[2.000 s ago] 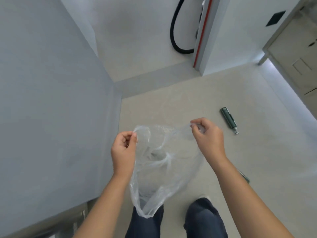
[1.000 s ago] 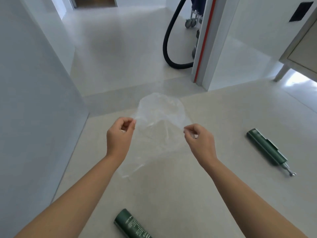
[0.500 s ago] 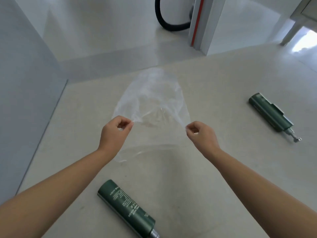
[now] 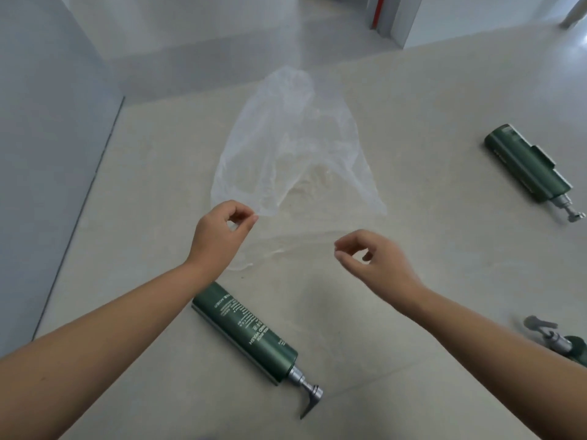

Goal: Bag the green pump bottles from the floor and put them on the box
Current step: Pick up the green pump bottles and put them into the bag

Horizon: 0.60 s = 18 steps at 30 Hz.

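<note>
A clear plastic bag [image 4: 292, 147] lies spread out on the pale floor in front of me. My left hand [image 4: 219, 233] pinches its near left edge between thumb and forefinger. My right hand [image 4: 371, 258] hovers beside the bag's near edge with thumb and forefinger almost meeting. A faint film runs toward them, and I cannot tell whether it is held. The bag's right corner lies free. One green pump bottle [image 4: 244, 331] lies under my left forearm. Another green pump bottle [image 4: 527, 163] lies at the far right. A third bottle [image 4: 568, 344] is partly hidden by my right arm.
A grey wall panel [image 4: 47, 154] runs along the left side. At the top stands a white post with a red strip [image 4: 379, 11]. Open floor lies between the bag and the right-hand bottle.
The bag went from hanging between my hands to lying flat on the floor. My view dropped closer to the floor. My right hand pulled back from the bag's right corner.
</note>
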Motion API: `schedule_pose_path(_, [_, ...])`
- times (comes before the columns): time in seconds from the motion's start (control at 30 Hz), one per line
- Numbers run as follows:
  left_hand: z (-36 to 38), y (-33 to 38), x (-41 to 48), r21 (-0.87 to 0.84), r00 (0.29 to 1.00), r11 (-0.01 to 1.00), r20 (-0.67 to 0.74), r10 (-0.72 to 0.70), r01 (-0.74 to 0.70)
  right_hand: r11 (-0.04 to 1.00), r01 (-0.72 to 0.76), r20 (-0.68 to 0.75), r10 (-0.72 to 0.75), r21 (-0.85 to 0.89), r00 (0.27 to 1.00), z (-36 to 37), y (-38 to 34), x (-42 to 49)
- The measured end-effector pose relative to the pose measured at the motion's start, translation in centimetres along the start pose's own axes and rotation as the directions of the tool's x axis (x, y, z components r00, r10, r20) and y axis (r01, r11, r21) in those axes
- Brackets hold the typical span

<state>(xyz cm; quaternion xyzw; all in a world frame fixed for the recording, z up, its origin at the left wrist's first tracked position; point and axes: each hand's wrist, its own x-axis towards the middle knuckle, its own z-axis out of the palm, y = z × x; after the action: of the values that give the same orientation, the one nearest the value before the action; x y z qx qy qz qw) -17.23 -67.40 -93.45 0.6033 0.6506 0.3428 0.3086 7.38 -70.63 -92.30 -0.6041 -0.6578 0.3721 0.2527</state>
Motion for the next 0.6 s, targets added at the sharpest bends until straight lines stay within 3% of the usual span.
schedule_pose_path(0.13, [0.6, -0.4, -1.5, 0.097, 0.995, 0.992, 0.073, 0.068, -0.075, 0.998, -0.047, 0.237, 0.057, -0.047, 0.97, 3.0, 2.0, -2.7])
schedule_pose_path(0.33, [0.8, -1.2, -2.8, 0.218, 0.969, 0.953, 0.171, 0.176, -0.212, 0.989, -0.038, 0.503, 0.104, -0.14, 0.858, 5.6, 4.4, -6.0])
schedule_pose_path(0.6, [1.3, -1.0, -3.6, 0.212, 0.958, 0.95, 0.22, 0.182, -0.229, 0.986, -0.086, 0.624, 0.155, -0.14, 0.766, 8.2, 5.2, -8.6])
